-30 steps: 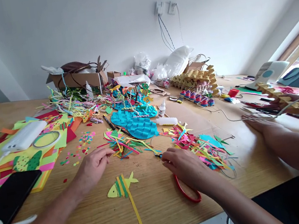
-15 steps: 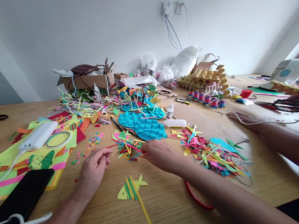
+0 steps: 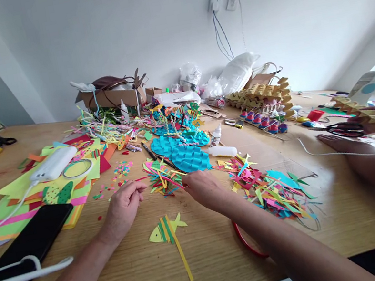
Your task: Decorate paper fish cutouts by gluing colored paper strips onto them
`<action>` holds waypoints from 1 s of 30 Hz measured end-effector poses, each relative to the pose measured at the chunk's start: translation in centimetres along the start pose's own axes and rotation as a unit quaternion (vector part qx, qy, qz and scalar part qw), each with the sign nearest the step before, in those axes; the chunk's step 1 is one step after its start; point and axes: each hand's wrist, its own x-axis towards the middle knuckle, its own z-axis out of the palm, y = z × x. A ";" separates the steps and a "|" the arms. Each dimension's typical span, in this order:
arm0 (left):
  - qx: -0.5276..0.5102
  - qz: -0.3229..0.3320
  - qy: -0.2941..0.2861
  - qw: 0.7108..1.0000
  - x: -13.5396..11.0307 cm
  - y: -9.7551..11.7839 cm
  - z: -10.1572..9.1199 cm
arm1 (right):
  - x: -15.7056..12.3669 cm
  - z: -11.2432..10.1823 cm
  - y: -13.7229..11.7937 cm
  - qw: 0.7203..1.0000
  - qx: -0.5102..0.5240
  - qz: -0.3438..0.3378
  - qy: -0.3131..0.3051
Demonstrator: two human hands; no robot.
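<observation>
My left hand (image 3: pixel 124 209) rests on the wooden table (image 3: pixel 124 277) with its fingers curled loosely; what they hold, if anything, is hidden. My right hand (image 3: pixel 205 189) reaches into a small heap of coloured paper strips (image 3: pixel 161 178) and pinches at them with its fingertips. Between my forearms lies a yellow paper fish (image 3: pixel 166 229) with green and yellow strips across it, one long yellow strip trailing toward me. Red-handled scissors (image 3: pixel 246 242) lie partly under my right forearm.
A bigger pile of paper scraps (image 3: pixel 272 188) lies to the right, blue folded-paper shapes (image 3: pixel 183 155) and glue bottles (image 3: pixel 216 136) behind. A black phone (image 3: pixel 25 251), power bank (image 3: pixel 53 164) and coloured sheets lie left. Another person's hands (image 3: pixel 332 140) hold a cardboard piece at right.
My right hand has left the spot beside the scissors and moved up and left into the strip heap. The camera has shifted slightly. My left hand has barely moved.
</observation>
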 end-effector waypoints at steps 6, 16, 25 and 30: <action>0.011 0.018 -0.009 1.000 0.0 0.5 0.1 | -0.5 0.4 0.8 1.000 -0.010 0.028 -0.002; 0.020 0.034 -0.014 0.999 -0.1 0.5 0.2 | 0.5 -0.4 2.9 0.998 -0.004 0.060 -0.014; 0.023 0.041 -0.017 0.999 -0.1 0.7 0.3 | 2.5 -0.2 1.7 0.999 0.032 0.012 -0.004; 0.028 0.048 -0.019 0.998 -0.1 0.9 0.4 | 3.5 0.4 1.0 0.999 0.037 0.012 -0.001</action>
